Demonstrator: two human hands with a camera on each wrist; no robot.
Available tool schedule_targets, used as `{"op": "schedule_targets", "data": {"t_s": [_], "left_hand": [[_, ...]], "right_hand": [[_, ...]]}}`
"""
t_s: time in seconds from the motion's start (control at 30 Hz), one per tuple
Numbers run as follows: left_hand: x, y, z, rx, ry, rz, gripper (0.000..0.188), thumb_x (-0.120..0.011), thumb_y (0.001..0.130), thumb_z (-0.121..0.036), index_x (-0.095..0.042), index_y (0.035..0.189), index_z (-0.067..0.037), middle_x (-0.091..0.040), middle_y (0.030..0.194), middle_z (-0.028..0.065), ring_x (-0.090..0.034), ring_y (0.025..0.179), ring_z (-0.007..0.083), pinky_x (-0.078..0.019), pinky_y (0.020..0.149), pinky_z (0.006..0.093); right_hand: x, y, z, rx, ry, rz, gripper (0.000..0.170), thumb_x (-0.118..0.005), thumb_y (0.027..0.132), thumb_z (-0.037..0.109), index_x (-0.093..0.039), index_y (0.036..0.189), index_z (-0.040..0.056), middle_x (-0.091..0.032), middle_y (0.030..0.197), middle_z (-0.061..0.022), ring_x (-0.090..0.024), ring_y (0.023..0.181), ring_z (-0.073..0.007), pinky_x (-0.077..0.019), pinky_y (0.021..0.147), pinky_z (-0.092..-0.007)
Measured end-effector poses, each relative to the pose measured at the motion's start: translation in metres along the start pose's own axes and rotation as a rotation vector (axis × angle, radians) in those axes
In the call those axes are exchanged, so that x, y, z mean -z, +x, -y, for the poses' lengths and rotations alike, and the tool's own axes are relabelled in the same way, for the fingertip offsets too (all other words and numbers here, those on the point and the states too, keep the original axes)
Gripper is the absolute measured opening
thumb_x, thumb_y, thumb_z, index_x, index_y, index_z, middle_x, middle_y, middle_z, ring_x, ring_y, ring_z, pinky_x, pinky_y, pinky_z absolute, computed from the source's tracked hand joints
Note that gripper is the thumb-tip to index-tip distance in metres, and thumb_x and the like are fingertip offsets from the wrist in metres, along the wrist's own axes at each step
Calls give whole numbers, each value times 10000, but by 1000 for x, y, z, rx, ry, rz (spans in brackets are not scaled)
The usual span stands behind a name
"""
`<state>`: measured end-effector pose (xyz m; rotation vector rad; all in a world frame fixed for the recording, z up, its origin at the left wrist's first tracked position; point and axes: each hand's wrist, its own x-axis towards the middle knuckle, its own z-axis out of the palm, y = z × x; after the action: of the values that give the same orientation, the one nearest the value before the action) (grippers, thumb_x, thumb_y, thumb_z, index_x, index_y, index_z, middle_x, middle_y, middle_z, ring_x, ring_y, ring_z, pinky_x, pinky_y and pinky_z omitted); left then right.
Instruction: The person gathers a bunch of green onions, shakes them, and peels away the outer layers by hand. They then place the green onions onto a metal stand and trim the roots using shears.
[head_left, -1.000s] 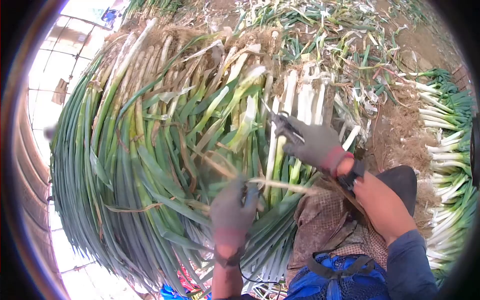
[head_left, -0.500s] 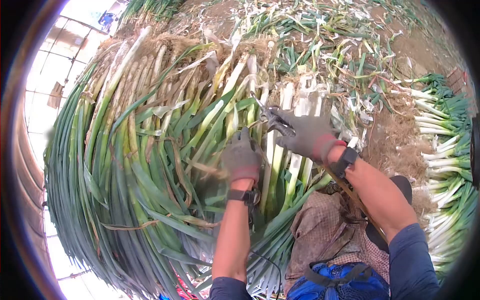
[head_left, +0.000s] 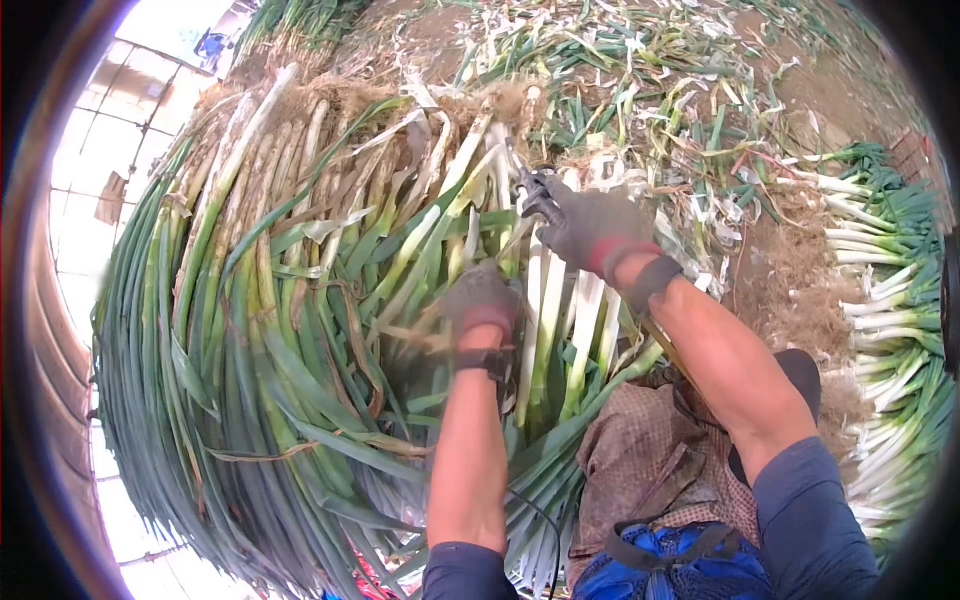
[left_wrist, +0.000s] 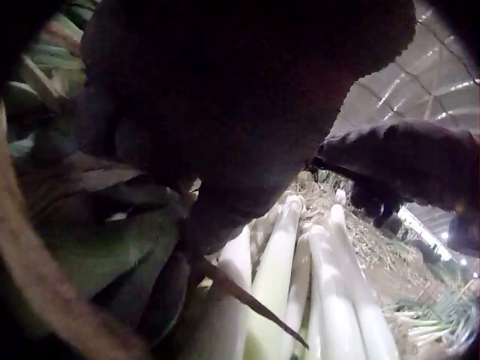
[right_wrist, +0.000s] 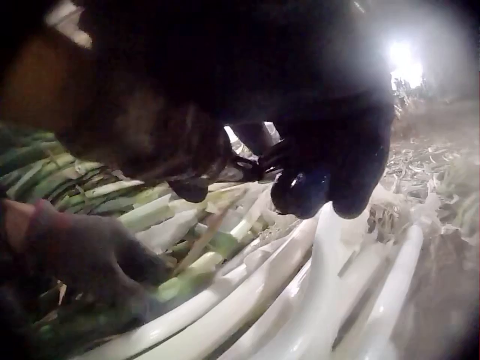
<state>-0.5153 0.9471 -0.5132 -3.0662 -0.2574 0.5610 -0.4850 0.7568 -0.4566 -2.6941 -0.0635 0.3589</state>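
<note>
My left hand [head_left: 482,297], in a grey glove with a red cuff, grips a green onion [right_wrist: 186,280] low on its green part. The stalk's pale upper end looks blurred in the head view. My right hand [head_left: 598,225], gloved alike, holds a dark air blow gun [head_left: 538,192] with a thin nozzle pointing up and left at that end. Peeled white stalks [head_left: 550,310] lie just right of the left hand, below the right one. Dark glove fabric [left_wrist: 225,90] hides most of the left grip in the left wrist view.
Unpeeled green onions [head_left: 200,300] with soiled roots form a big pile on the left. Cleaned green onions [head_left: 870,320] lie in a row at far right. Peeled scraps [head_left: 650,70] litter the ground beyond. A thin hose [head_left: 672,350] runs beneath the right forearm.
My left hand came up from the lower leaves and now grips a green onion; a dry leaf strip left its reach. The right hand moved slightly up and left with the air blow gun.
</note>
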Motion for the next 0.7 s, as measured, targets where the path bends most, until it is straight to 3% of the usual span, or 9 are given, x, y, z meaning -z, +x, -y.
{"op": "schedule_targets", "data": {"t_s": [0.17,0.27,0.3,0.4,0.43,0.53,0.7], "left_hand": [[10,-14,6,8,-146,146,433,-771,751,-425,-800,1037,-101,-771,1045,150,-728,984,340,-551,883,432],[15,-25,16,30,-186,251,467,-786,750,-476,-804,1018,-94,-777,996,142,-736,947,333,-549,870,431],[7,-28,21,-10,-158,167,512,-787,754,-536,-804,999,-86,-778,959,135,-739,923,330,-547,847,435],[25,-52,17,-12,-95,241,530,-763,774,-575,-802,977,-86,-775,942,138,-737,916,334,-544,830,445],[23,-58,19,-43,-61,188,529,-746,782,-577,-796,958,-80,-770,932,152,-732,909,347,-540,826,450],[20,-77,28,-66,-135,189,534,-734,783,-576,-790,968,-78,-765,952,170,-727,913,358,-539,834,453],[0,-102,47,-58,-267,108,516,-776,785,-503,-774,1044,-56,-765,983,180,-730,912,342,-549,832,437]], "right_hand": [[16,-27,-7,70,-37,52,687,-636,926,500,-443,1557,311,-767,989,-150,-736,964,-356,-568,842,-469],[21,-45,-11,78,4,142,715,-653,900,475,-449,1549,256,-757,1072,-171,-726,1006,-368,-544,890,-483],[17,-51,-14,96,23,161,718,-660,894,477,-453,1545,256,-756,1085,-177,-726,1010,-368,-540,898,-485],[20,-70,-12,58,34,215,721,-671,892,490,-464,1537,243,-757,1076,-177,-726,1014,-366,-535,901,-482],[22,-77,-11,60,38,240,720,-678,889,493,-472,1529,234,-760,1058,-170,-725,1007,-368,-533,899,-486],[11,-90,-17,73,72,163,722,-679,888,492,-476,1526,222,-763,1022,-162,-726,987,-374,-531,896,-496],[14,-125,-34,179,172,263,712,-686,859,530,-503,1509,306,-748,989,-192,-721,955,-401,-540,854,-498]]}}
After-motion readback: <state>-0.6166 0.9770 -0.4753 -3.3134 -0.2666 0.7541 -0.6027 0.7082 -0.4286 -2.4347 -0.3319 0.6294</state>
